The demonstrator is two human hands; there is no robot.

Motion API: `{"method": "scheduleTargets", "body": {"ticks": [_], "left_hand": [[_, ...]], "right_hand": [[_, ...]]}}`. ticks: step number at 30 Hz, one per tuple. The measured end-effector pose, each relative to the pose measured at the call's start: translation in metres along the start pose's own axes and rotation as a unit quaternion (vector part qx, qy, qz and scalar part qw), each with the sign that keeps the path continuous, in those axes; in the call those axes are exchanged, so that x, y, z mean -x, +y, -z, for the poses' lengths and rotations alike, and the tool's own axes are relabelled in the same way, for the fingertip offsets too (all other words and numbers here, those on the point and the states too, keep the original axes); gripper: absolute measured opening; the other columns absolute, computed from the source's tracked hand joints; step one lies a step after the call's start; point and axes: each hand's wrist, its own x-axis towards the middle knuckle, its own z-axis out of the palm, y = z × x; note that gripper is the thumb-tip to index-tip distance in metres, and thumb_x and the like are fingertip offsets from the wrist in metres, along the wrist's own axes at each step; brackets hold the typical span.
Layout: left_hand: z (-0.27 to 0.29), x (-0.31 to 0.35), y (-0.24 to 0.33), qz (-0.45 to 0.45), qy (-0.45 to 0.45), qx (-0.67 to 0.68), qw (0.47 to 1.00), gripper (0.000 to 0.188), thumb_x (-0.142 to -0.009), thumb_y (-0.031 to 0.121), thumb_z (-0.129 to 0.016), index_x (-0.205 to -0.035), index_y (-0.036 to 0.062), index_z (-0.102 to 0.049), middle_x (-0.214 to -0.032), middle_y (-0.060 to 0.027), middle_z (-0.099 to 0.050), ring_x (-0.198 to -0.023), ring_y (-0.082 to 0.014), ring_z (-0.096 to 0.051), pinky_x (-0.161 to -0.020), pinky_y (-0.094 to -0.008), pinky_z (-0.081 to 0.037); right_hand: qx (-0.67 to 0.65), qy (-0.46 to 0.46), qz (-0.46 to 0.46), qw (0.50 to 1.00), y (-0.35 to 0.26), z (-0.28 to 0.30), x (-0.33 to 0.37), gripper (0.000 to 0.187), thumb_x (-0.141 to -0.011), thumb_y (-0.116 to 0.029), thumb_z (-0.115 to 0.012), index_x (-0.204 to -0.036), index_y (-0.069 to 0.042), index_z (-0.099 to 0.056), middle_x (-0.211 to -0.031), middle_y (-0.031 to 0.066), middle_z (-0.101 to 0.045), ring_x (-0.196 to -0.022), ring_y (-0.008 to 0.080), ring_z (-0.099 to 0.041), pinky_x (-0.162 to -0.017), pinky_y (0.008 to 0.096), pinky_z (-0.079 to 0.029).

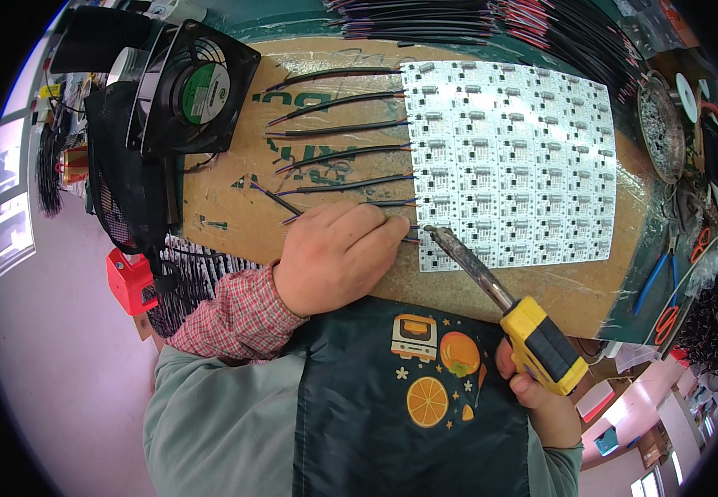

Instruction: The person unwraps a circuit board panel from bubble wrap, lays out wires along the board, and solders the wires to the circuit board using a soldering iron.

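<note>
A white panel of small circuit boards (512, 166) lies on the brown work board (235, 195). Several black-sleeved cables (338, 126) run leftward from the panel's left edge. At the lowest row, my left hand (338, 257) pinches a cable whose end meets the panel; most of that cable is hidden under my fingers. My right hand (533, 385) grips a yellow and black soldering iron (545, 344). Its dark tip touches or hovers just over the panel's lower left edge, close to my left fingertips.
A black fan (197, 87) stands at the far left. Bundles of black cables (417, 18) lie along the back. On the right are a round metal dish (661, 124), blue-handled pliers (657, 277) and orange-handled scissors (665, 323). A red object (130, 282) sits left of my sleeve.
</note>
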Motion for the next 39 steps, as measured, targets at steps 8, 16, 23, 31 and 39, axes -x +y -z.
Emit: {"method": "scheduleTargets", "body": {"ticks": [8,16,23,31,39], "left_hand": [[0.006,-0.006,-0.004,0.033,-0.012,0.075,0.997,0.029,-0.067,0.002,-0.072,-0.096,0.0069,-0.070,-0.081,-0.0058,-0.060,-0.072,-0.0247,-0.062,-0.061,-0.0348,-0.050],[0.009,-0.007,-0.004,0.035,-0.033,0.081,0.996,0.027,-0.067,0.003,-0.072,-0.093,0.0070,-0.070,-0.080,-0.0050,-0.060,-0.073,-0.0242,-0.062,-0.061,-0.0343,-0.050],[0.008,-0.006,-0.004,0.026,-0.027,0.064,0.997,0.028,-0.066,0.003,-0.072,-0.094,0.0073,-0.070,-0.081,-0.0048,-0.060,-0.074,-0.0245,-0.062,-0.062,-0.0347,-0.050],[0.007,-0.005,-0.003,0.030,-0.033,0.061,0.997,0.028,-0.066,0.003,-0.073,-0.094,0.0074,-0.070,-0.082,-0.0048,-0.059,-0.075,-0.0243,-0.062,-0.063,-0.0344,-0.050],[0.011,-0.005,-0.001,0.039,-0.037,0.098,0.994,0.029,-0.070,0.006,-0.076,-0.098,0.0062,-0.069,-0.090,-0.0076,-0.058,-0.078,-0.0245,-0.060,-0.064,-0.0346,-0.048]], "right_hand": [[0.013,0.001,-0.003,1.000,0.003,0.001,0.003,0.040,-0.078,-0.051,-0.067,-0.068,-0.015,-0.055,-0.067,0.0030,-0.054,-0.061,0.0242,-0.056,-0.054,0.0348,-0.042],[0.043,-0.007,0.008,0.999,0.006,0.001,0.003,0.039,-0.079,-0.051,-0.063,-0.068,-0.015,-0.055,-0.068,0.0036,-0.055,-0.059,0.0269,-0.056,-0.052,0.0376,-0.042],[0.053,-0.013,0.012,0.998,0.007,0.001,0.002,0.045,-0.079,-0.058,-0.062,-0.065,-0.016,-0.053,-0.064,0.0023,-0.053,-0.058,0.0268,-0.054,-0.051,0.0381,-0.040],[0.017,-0.001,0.011,1.000,0.004,0.002,0.004,0.041,-0.080,-0.053,-0.067,-0.068,-0.015,-0.055,-0.066,0.0021,-0.054,-0.060,0.0244,-0.055,-0.054,0.0348,-0.041],[-0.044,0.021,0.042,0.998,0.003,0.005,0.005,0.038,-0.081,-0.046,-0.070,-0.071,-0.012,-0.058,-0.067,0.0030,-0.055,-0.059,0.0237,-0.055,-0.054,0.0336,-0.042]]}}
